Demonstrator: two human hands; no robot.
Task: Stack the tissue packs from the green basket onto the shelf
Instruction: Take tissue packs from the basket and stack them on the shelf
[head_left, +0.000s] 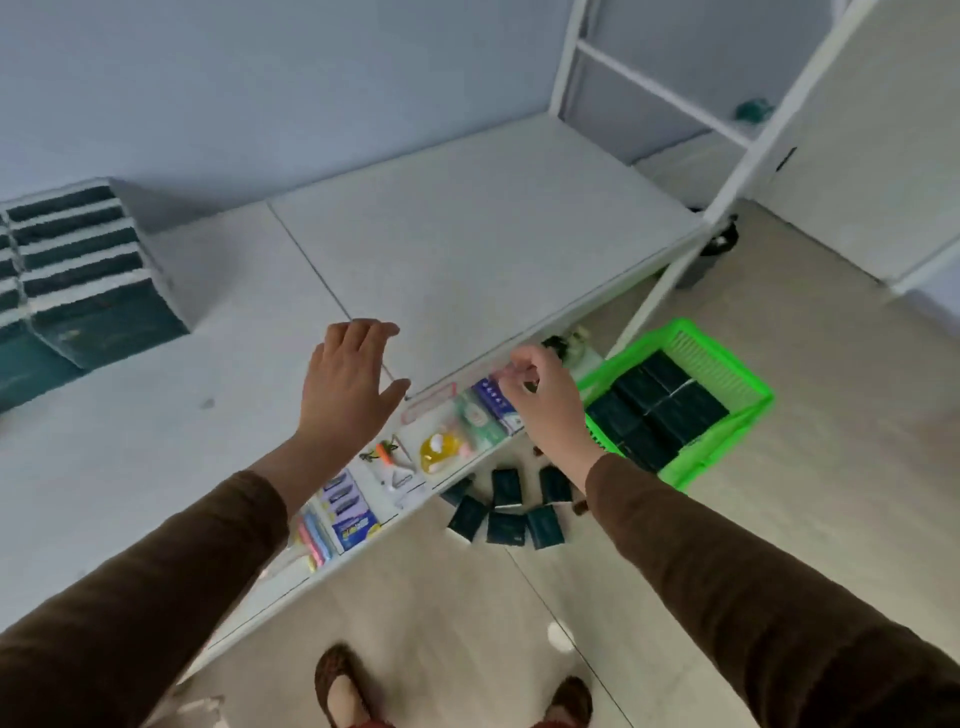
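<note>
Head view, looking down: both of my hands are empty and raised at shelf height. My left hand (345, 384) hovers over the white top shelf (467, 244), palm down, fingers spread and flat, gripping nothing. My right hand (545, 400) hangs at the shelf's front edge, fingers loosely curled with thumb and forefinger close together; I cannot tell whether they pinch anything, but no pack is in them. The green basket (748, 415) stands on the floor to the right of and below my right hand, with the sleeve overlapping its near-left corner in this view. Dark tissue packs (660, 410) lie flat inside it, packed side by side in rows that run with the basket's long axis, from near-left to far-right. The right hand is clearly the nearer one; the left is well apart from the basket, on the far side of the right arm. I judge the next reach to be downward and rightward with the right hand. Several loose packs (506, 512) lie scattered on the floor below the shelf edge, between my arms. The existing stack (78, 260) sits at the shelf's far left, nearer the left hand, so placement runs leftward.
</note>
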